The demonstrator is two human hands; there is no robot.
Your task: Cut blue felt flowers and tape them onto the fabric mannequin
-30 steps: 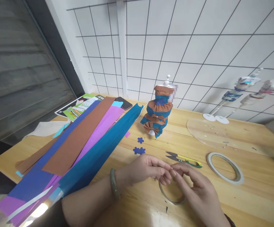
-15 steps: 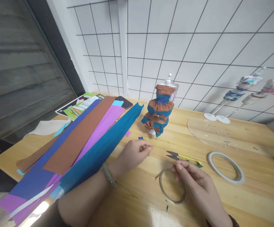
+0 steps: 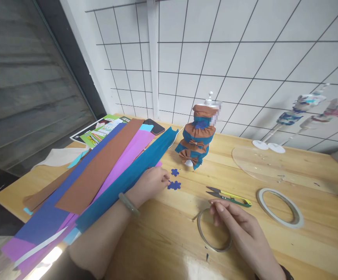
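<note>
My left hand (image 3: 150, 182) is closed beside several small blue paper flowers (image 3: 175, 185); its fingertips pinch at the edge of one of them. Another blue flower (image 3: 175, 172) lies just above. My right hand (image 3: 236, 221) has thumb and fingers pressed together over a thin tape ring (image 3: 200, 233); what sits between the fingertips is too small to make out. Yellow and green snips (image 3: 230, 196) lie beyond the right hand. A small dress form (image 3: 198, 134) in brown and teal crepe paper, with bows, stands at the back.
Long crepe paper strips (image 3: 99, 167) cover the left side, near a phone (image 3: 154, 126) and leaflets (image 3: 99, 130). At the right are a wide tape roll (image 3: 297, 217), a clear disc (image 3: 245, 165) and two decorated stands (image 3: 291, 112). A tiled wall rises behind.
My left hand has moved left and slightly back, uncovering the blue flowers. My right hand has stayed nearly in place, with its fingertips still together. The view has shifted slightly.
</note>
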